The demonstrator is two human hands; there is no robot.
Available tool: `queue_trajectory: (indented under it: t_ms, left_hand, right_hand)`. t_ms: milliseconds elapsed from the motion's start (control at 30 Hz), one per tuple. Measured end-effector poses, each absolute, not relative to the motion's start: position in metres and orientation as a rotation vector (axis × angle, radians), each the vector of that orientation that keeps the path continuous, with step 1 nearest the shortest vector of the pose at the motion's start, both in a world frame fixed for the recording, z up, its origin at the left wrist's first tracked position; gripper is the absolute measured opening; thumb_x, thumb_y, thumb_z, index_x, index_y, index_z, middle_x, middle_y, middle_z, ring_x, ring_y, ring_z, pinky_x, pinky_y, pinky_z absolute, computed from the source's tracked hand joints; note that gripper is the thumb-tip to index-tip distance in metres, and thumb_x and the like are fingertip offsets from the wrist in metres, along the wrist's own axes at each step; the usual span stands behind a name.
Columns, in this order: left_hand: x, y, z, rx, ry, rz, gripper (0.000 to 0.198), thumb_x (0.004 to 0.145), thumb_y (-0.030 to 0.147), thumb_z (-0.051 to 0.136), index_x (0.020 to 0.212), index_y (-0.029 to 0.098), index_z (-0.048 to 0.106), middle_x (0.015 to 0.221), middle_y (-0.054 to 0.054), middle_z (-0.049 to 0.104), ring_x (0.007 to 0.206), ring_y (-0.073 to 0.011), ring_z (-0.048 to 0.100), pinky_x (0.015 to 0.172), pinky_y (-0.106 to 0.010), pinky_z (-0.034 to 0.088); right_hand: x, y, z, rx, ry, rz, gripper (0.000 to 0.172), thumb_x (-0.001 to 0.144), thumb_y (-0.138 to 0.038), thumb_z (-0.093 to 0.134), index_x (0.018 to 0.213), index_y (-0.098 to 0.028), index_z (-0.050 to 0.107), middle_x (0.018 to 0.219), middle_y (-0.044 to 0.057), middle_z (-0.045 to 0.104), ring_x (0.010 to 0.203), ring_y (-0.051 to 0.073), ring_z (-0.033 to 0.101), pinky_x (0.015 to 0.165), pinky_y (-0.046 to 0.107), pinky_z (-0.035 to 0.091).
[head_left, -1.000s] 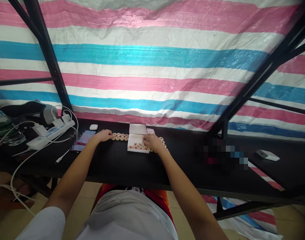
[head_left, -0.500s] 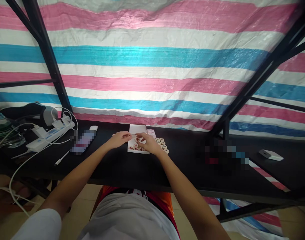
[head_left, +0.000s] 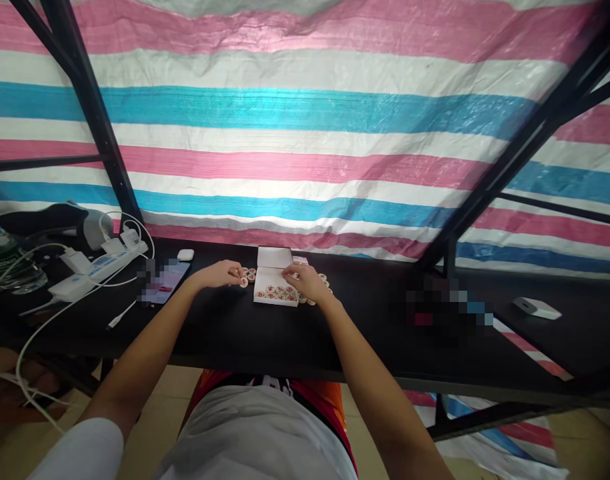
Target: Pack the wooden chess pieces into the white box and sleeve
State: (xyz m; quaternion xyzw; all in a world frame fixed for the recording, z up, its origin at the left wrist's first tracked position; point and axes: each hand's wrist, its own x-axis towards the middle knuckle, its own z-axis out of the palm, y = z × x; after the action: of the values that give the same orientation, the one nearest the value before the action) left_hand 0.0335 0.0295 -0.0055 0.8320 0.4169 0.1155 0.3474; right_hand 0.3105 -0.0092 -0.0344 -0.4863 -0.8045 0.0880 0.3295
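A small white box (head_left: pixel 276 302) stands with its lid raised on the black table. Several round xiangqi pieces (head_left: pixel 281 297) with red characters lie along its near side. Left of the box, my left hand (head_left: pixel 222 274) has its fingertips closed on a xiangqi piece (head_left: pixel 244 283), beside a few more loose red-marked pieces (head_left: pixel 251 275). My right hand (head_left: pixel 306 283) hovers over the right side of the box, fingers bent and fingertips together above the inside. Whatever they may hold is hidden. More pieces (head_left: pixel 323 278) lie partly covered behind this hand.
On the left are a phone (head_left: pixel 165 283), a white earbud case (head_left: pixel 185 255), a cable, a power strip (head_left: pixel 97 270) with chargers and a plastic bottle (head_left: pixel 9 263). A white device (head_left: pixel 537 308) lies far right, past a blurred dark item. Striped sheeting and black frame bars stand behind.
My left hand has moved left, away from the box, to the loose pieces. My right hand has shifted right from the box's middle; the piece seen between its fingers no longer shows there.
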Motion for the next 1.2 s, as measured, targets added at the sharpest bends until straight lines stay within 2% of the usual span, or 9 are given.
queue_trajectory:
  t_ms: [100,300,500,767,900,967,1200]
  left_hand:
    - [0.033,0.033,-0.011,2.281,1.172,0.163,0.025,0.073,0.043,0.055,0.076,0.018,0.059,0.069,-0.001,0.06,0.064,-0.0159,0.053,0.058,-0.024,0.035]
    - [0.045,0.029,-0.014,2.437,1.337,0.165,0.026,0.076,0.041,0.048,0.064,0.019,0.056,0.066,-0.003,0.058,0.06,-0.017,0.05,0.055,-0.025,0.029]
    - [0.046,0.025,-0.011,2.39,1.097,0.105,0.034,0.076,0.048,0.049,0.059,0.02,0.055,0.051,0.0,0.051,0.052,-0.0156,0.048,0.054,-0.026,0.03]
    - [0.042,0.029,-0.017,2.238,1.129,0.077,0.029,0.069,0.049,0.057,0.068,0.02,0.061,0.056,0.001,0.056,0.049,-0.0142,0.051,0.052,-0.025,0.033]
    - [0.039,0.03,-0.016,2.222,1.128,0.056,0.033,0.071,0.052,0.055,0.076,0.021,0.065,0.05,0.002,0.055,0.046,-0.0147,0.049,0.051,-0.025,0.034]
    - [0.039,0.029,-0.014,2.221,1.118,0.049,0.035,0.072,0.053,0.054,0.079,0.021,0.066,0.047,0.002,0.054,0.046,-0.015,0.049,0.051,-0.025,0.034]
    - [0.034,0.029,-0.004,2.314,1.047,0.077,0.036,0.076,0.051,0.049,0.068,0.019,0.064,0.047,0.002,0.048,0.048,-0.0138,0.046,0.052,-0.025,0.032]
  right_hand:
    - [0.323,-0.006,-0.036,-1.437,-2.135,0.334,0.014,0.079,-0.021,0.057,0.085,-0.019,0.069,0.076,0.001,0.066,0.068,0.013,0.058,0.07,0.025,0.045]
    - [0.312,-0.012,-0.035,-1.366,-2.267,0.424,0.018,0.078,-0.033,0.061,0.084,-0.021,0.072,0.082,0.002,0.068,0.072,0.014,0.059,0.071,0.025,0.045]
    - [0.319,-0.015,-0.03,-1.42,-2.259,0.498,0.012,0.073,-0.026,0.062,0.076,-0.021,0.072,0.083,0.003,0.067,0.074,0.015,0.058,0.072,0.025,0.047]
    - [0.324,-0.02,-0.023,-1.494,-2.279,0.537,0.014,0.071,-0.021,0.061,0.079,-0.022,0.073,0.082,0.003,0.067,0.074,0.015,0.06,0.069,0.023,0.047]
    - [0.323,-0.021,-0.023,-1.592,-2.264,0.604,0.019,0.07,-0.02,0.061,0.087,-0.022,0.071,0.073,0.001,0.066,0.064,0.013,0.059,0.059,0.021,0.045]
    - [0.324,-0.019,-0.025,-1.595,-2.255,0.61,0.021,0.069,-0.021,0.062,0.089,-0.021,0.07,0.073,0.001,0.066,0.063,0.013,0.059,0.059,0.022,0.045]
    - [0.326,-0.012,-0.034,-1.548,-2.215,0.585,0.015,0.07,-0.026,0.064,0.083,-0.021,0.068,0.08,0.002,0.067,0.069,0.014,0.058,0.064,0.024,0.046]
